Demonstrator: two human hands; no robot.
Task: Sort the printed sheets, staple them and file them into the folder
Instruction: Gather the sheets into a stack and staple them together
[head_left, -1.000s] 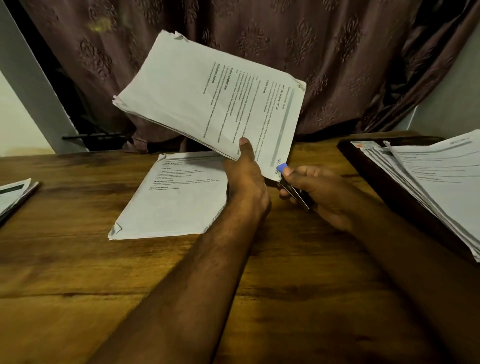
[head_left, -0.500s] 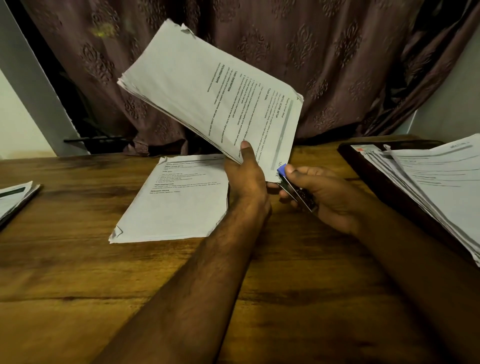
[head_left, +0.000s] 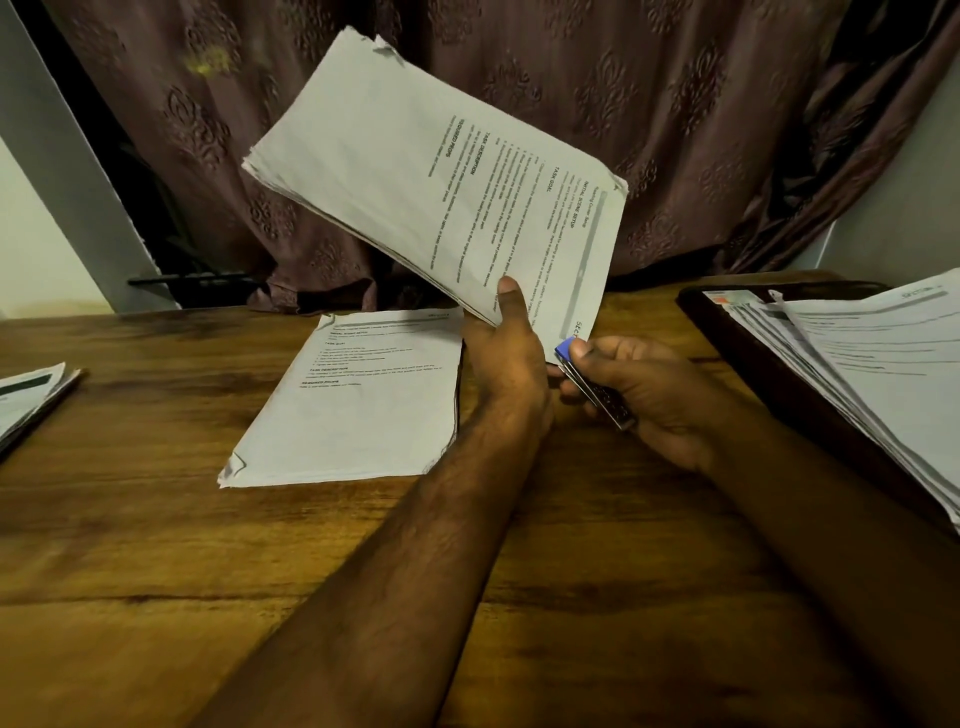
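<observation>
Left hand (head_left: 506, 358) is gripping the raised sheaf (head_left: 441, 176) above the wooden table (head_left: 156, 545) while right hand (head_left: 639, 395) is clamping the stapler (head_left: 592, 384) onto its lower corner, so stapling is underway and filing in the folder (head_left: 769, 374) appears next.

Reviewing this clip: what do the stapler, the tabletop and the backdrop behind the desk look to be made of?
Stapler: apparently dark metal body with a glinting edge, plus a matte blue tip, likely plastic. Tabletop: wood or wood-look laminate, brown with grain streaks and a mild sheen; which one is unclear. Backdrop: a curtain of woven fabric, mauve-brown, hanging in folds with a raised floral pattern.
</observation>
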